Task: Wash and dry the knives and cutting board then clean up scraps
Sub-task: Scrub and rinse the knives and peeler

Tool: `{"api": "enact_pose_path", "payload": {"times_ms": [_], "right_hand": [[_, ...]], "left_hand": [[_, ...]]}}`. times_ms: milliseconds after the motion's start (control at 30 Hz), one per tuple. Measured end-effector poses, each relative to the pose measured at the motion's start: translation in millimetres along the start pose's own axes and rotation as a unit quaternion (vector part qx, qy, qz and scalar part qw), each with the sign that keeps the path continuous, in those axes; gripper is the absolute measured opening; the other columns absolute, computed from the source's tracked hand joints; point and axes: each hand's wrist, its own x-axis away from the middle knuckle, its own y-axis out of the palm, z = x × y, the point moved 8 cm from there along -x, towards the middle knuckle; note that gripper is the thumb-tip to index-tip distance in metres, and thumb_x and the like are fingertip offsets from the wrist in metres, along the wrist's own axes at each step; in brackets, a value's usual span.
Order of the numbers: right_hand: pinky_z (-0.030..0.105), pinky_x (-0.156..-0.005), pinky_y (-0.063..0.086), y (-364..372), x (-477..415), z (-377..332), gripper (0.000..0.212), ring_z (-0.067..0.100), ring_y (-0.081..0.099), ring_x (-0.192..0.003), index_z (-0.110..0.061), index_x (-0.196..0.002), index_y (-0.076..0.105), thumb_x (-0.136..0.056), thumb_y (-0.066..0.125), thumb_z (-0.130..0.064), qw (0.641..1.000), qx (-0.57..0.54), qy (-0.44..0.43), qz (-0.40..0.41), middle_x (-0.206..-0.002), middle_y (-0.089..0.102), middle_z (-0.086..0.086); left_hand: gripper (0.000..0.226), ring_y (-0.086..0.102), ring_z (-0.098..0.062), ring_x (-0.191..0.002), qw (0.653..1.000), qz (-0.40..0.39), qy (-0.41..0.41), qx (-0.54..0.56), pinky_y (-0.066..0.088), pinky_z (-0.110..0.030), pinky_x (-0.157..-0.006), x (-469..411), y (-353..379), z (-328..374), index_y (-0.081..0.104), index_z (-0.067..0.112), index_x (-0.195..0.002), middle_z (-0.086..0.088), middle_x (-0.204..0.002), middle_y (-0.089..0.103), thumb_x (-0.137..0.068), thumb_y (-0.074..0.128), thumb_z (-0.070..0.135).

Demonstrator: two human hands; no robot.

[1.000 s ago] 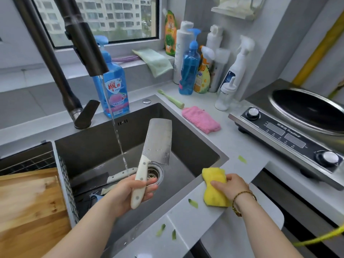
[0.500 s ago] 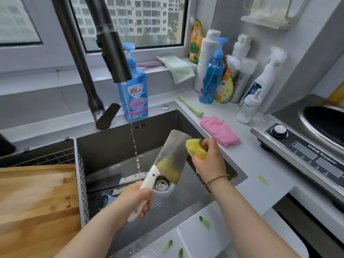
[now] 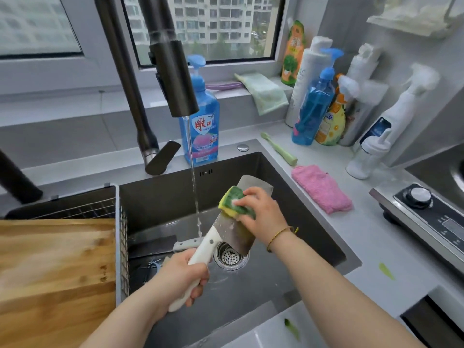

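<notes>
Left hand [image 3: 180, 277]: lower centre of frame, fingers curled tight round the white handle of the cleaver [image 3: 239, 238].
Right hand [image 3: 262, 213]: fingers bent over the sponge [image 3: 233, 200], gripping it and pressing it onto the blade. Thin bracelet at the wrist.
Cleaver: centre frame, held over the sink [image 3: 163, 194]. Blade tilts up and to the right, with its lower end above the drain [image 3: 231, 257]. Steel looks wet.
Sponge: green scrub side up, yellow underneath, flat against the upper half of the blade. Dab of white foam on it.
Knife [image 3: 184, 245]: second one, white handle, lying on the sink floor left of the drain, blade pointing left.
Water [image 3: 194, 187]: thin stream from the tap [image 3: 175, 79], falling just left of the cleaver blade.
Board [image 3: 55, 272]: wood, lower left, lying flat just beside the sink's left wall.
Scraps [image 3: 386, 271]: green bits on the desk [image 3: 371, 247]. One is right of the sink, one near the bottom edge of frame.
Other: soap bottle [image 3: 200, 131] behind the sink, pink cloth [image 3: 321, 189] on the desk to the right, hob [image 3: 426, 214] at the right edge.
</notes>
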Motion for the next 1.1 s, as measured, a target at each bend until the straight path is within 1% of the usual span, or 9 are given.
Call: {"api": "enact_pose_path", "payload": {"times_ms": [167,333,433,533,733,900,933,1000,1100], "right_hand": [[0.021,-0.094,0.038,-26.7,-24.4,42.7,0.028,0.022,0.046,-0.113,-0.006,-0.112,0.064,-0.085,0.062,-0.015,0.985,-0.075,0.145,0.057,-0.124,0.043,0.010],[0.019,-0.092,0.036,7.3,1.6,-0.2,0.026,0.023,0.052,-0.106,-0.006,-0.105,0.069,-0.080,0.067,-0.012,0.998,-0.062,0.010,-0.029,-0.117,0.048,0.012],[0.019,-0.093,0.035,-3.5,-13.3,28.1,0.027,0.024,0.050,-0.110,-0.004,-0.107,0.067,-0.082,0.065,-0.011,0.991,-0.093,0.093,0.018,-0.119,0.047,0.013],[0.015,-0.090,0.033,-17.7,-14.8,43.7,0.027,0.022,0.048,-0.112,-0.007,-0.109,0.066,-0.083,0.064,-0.016,0.979,-0.084,0.167,0.079,-0.122,0.044,0.010],[0.020,-0.092,0.037,2.2,6.1,4.0,0.025,0.025,0.052,-0.105,-0.006,-0.103,0.070,-0.079,0.068,-0.009,0.996,-0.081,0.027,0.030,-0.115,0.049,0.015],[0.016,-0.084,0.032,-28.2,-9.1,65.1,0.031,0.021,0.049,-0.109,-0.007,-0.116,0.059,-0.086,0.060,-0.017,0.939,-0.189,0.256,0.126,-0.125,0.045,0.013],[0.018,-0.085,0.034,-22.1,-6.8,65.9,0.032,0.020,0.049,-0.105,-0.007,-0.116,0.058,-0.086,0.060,-0.018,0.928,-0.227,0.271,0.118,-0.125,0.046,0.013],[0.020,-0.081,0.036,-5.4,0.4,53.3,0.030,0.015,0.049,-0.097,-0.007,-0.115,0.056,-0.086,0.059,-0.015,0.907,-0.303,0.275,0.097,-0.121,0.051,0.013],[0.022,-0.078,0.040,19.5,6.4,29.7,0.022,0.013,0.049,-0.094,-0.012,-0.109,0.053,-0.087,0.058,-0.011,0.889,-0.380,0.249,0.060,-0.110,0.052,0.009]], "left_hand": [[0.035,0.035,-0.011,-0.028,1.000,-0.016,-0.002,-0.024,0.028,-0.013,-0.032,-1.5,4.0,5.3,0.048,0.000,-0.084,0.002,-0.039,0.043,-0.050,0.047,0.009],[0.034,0.036,-0.012,-0.029,1.000,-0.005,0.007,-0.020,0.029,-0.015,-0.032,-5.4,-1.5,8.9,0.048,0.002,-0.086,0.002,-0.040,0.044,-0.053,0.048,0.009],[0.007,0.034,-0.011,-0.029,1.000,-0.001,0.001,-0.021,0.028,-0.014,-0.032,-6.7,0.2,7.2,0.046,0.004,-0.077,0.002,-0.040,0.044,-0.075,0.051,-0.001],[0.011,0.035,-0.011,-0.029,1.000,0.002,-0.004,0.005,0.027,-0.013,-0.030,-5.8,3.1,5.9,0.047,0.006,-0.083,0.001,-0.043,0.046,-0.093,0.047,0.011],[0.040,0.036,-0.012,-0.027,0.994,0.010,-0.033,0.104,0.028,-0.012,-0.028,-6.0,1.1,2.1,0.051,0.000,-0.099,-0.003,-0.044,0.047,-0.097,0.034,0.036],[0.017,0.043,-0.011,-0.035,0.998,-0.003,0.015,0.063,0.034,-0.017,-0.034,-2.0,9.2,8.4,0.053,0.008,-0.084,0.002,-0.049,0.053,-0.094,0.051,0.021],[0.011,0.047,-0.012,-0.039,0.997,-0.017,0.017,0.067,0.038,-0.019,-0.037,0.0,13.1,10.8,0.054,0.009,-0.090,0.002,-0.051,0.054,-0.087,0.059,0.019],[0.038,0.051,-0.012,-0.042,0.996,-0.044,0.010,0.077,0.042,-0.022,-0.040,1.3,17.1,8.9,0.051,0.012,-0.102,-0.001,-0.057,0.054,-0.067,0.064,0.018],[0.047,0.043,-0.011,-0.034,0.999,-0.043,0.010,0.026,0.036,-0.021,-0.038,5.6,11.1,8.5,0.046,0.015,-0.107,-0.008,-0.060,0.048,-0.064,0.066,0.015]]}}
